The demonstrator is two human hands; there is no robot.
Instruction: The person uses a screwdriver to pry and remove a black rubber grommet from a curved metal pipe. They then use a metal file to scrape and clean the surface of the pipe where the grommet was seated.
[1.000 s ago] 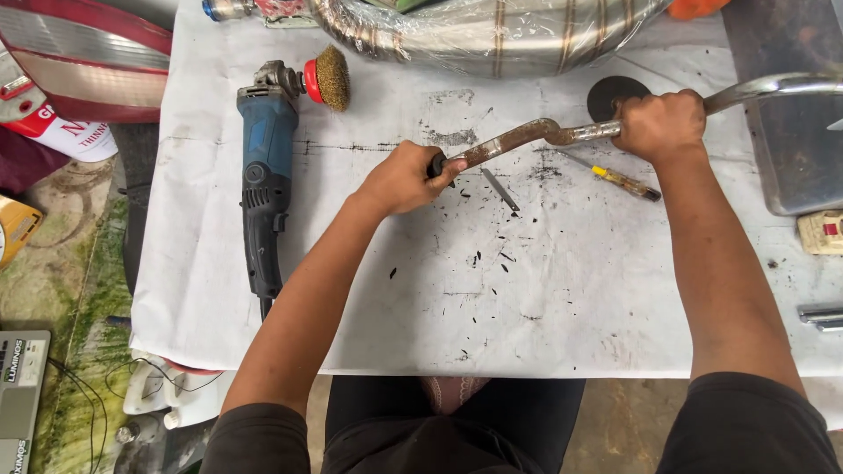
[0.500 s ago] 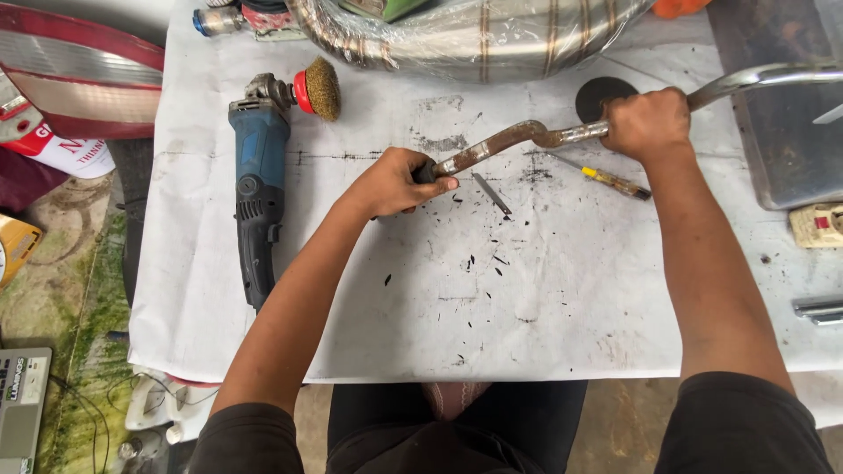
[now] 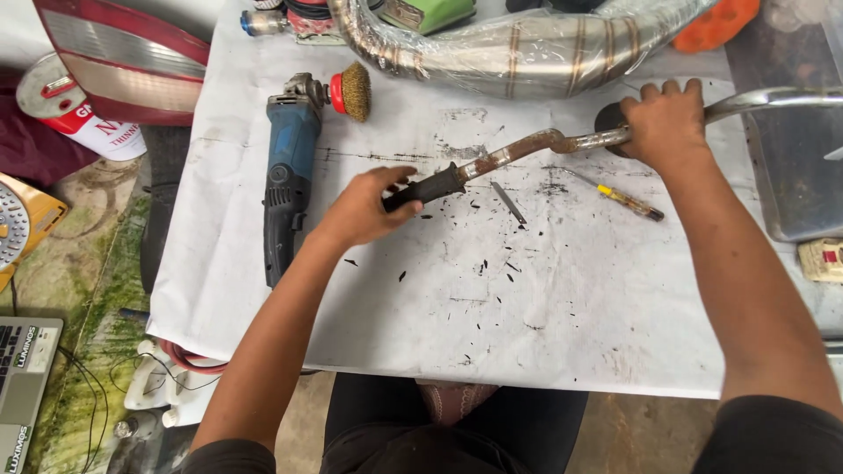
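While the rusty bar (image 3: 518,151) was held | grip (image 3: 428,188) pinched by left hand (image 3: 364,209) | bar clamped by right hand (image 3: 665,123) | judged stiff, heavy; best held at both ends.

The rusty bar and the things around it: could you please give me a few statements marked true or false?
1. The left hand grips the black grip end of the rusty bar. True.
2. The right hand rests flat on the white sheet, holding nothing. False: it is wrapped around the bar further along.
3. The grinder lies left of the left hand, with a wire cup brush at its head. True.
4. The screwdriver is held in the right hand. False: it lies loose on the sheet below the bar.
5. Dark flakes are scattered on the sheet under the bar. True.
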